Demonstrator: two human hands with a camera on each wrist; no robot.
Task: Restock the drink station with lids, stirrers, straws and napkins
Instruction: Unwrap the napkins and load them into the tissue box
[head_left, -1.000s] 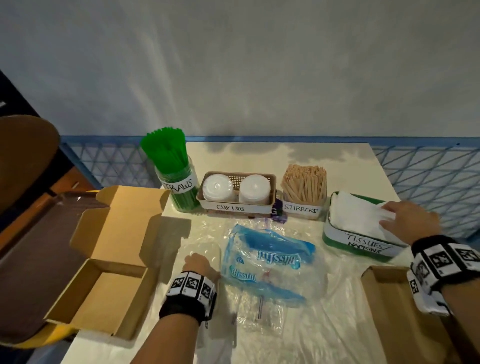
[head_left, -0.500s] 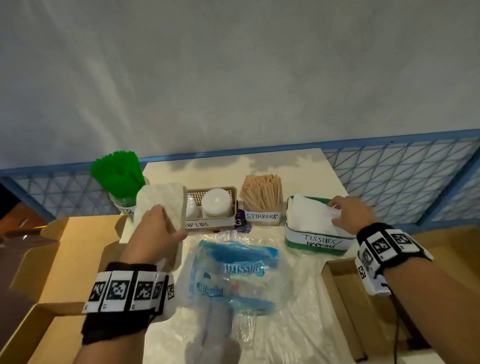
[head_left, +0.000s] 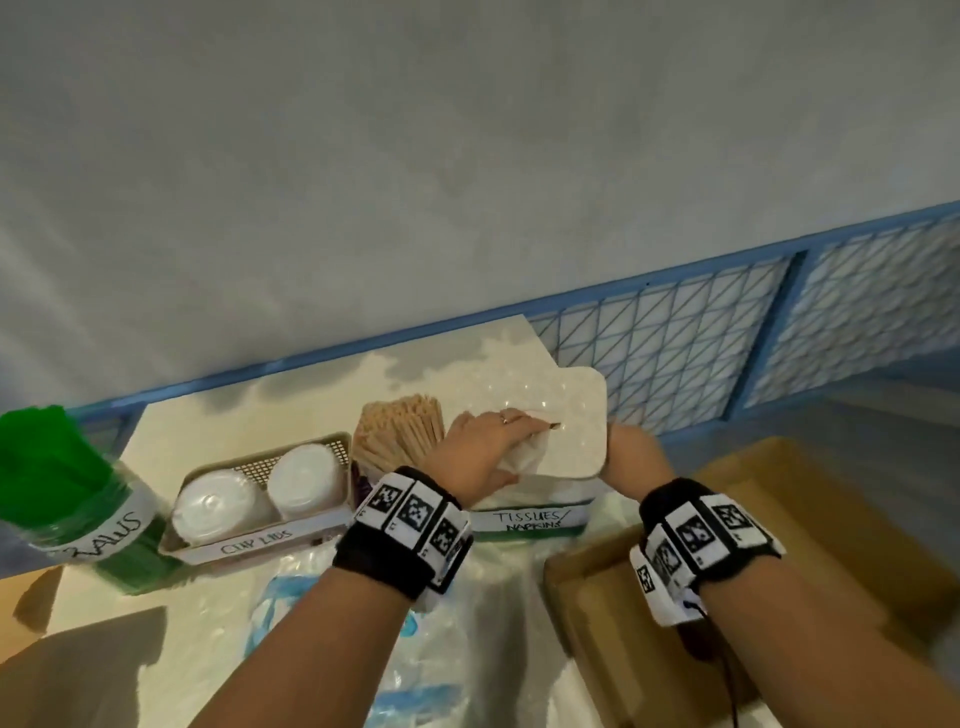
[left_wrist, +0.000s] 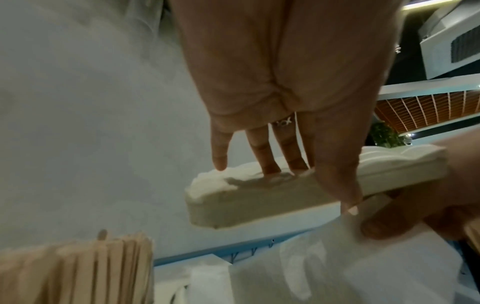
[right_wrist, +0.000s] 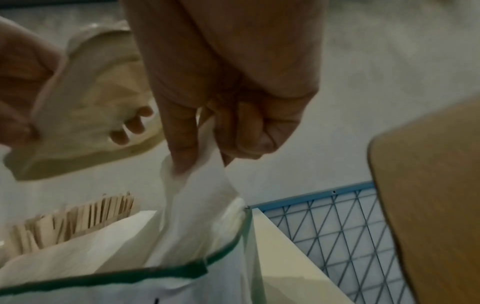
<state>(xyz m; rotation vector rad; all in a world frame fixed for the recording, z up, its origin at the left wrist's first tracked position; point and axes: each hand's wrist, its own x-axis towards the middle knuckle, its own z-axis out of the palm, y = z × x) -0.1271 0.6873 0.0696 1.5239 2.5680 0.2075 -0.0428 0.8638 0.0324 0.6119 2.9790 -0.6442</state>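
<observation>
Over the napkin bin (head_left: 530, 522), you hold a napkin stack (head_left: 571, 421).
Left hand (head_left: 485, 449) grips the stack, fingers on top; right hand (right_wrist: 233, 115) pinches a loose napkin (right_wrist: 200, 197) in the bin.

Grey wall (head_left: 467, 156) above blue mesh railing (head_left: 675, 353), cream table (head_left: 311, 395).

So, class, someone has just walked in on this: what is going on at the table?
A person is restocking the napkin bin at a drink station. The left hand holds a stack of white napkins above the green bin labelled TISSUES/NAPKINS. The right hand pinches a napkin already in the bin and lifts it aside, seemingly to make room. The wooden stirrers, cup lids and green straws stand in labelled containers to the left.
</observation>
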